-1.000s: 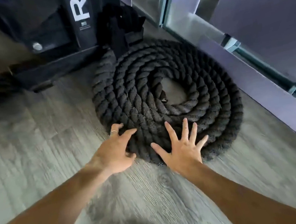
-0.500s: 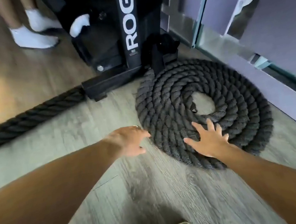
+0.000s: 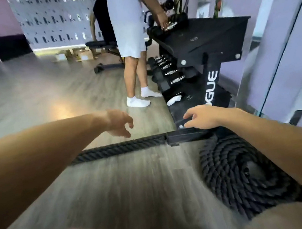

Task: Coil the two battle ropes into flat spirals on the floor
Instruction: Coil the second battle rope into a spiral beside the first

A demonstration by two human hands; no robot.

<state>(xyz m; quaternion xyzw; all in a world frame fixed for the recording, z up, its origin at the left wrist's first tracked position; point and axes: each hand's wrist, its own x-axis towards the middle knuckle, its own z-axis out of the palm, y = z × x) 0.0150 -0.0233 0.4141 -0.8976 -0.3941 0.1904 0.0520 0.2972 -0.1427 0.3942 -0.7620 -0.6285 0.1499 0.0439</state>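
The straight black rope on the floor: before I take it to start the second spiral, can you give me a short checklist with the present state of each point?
1. First thick black twisted rope coiled in a flat spiral: ok, it lies beside the black steel dumbbell rack.
2. Straight black rope uncoiled along the grey wood-look floor: ok, ready to take.
3. Left hand free: ok, open above the rope.
4. Right hand free: ok, fingers spread, holding nothing.
5. Far end of the straight rope: cannot tell, the left forearm hides it.
6. Other person in white socks clear of the rope: ok, standing beyond it.
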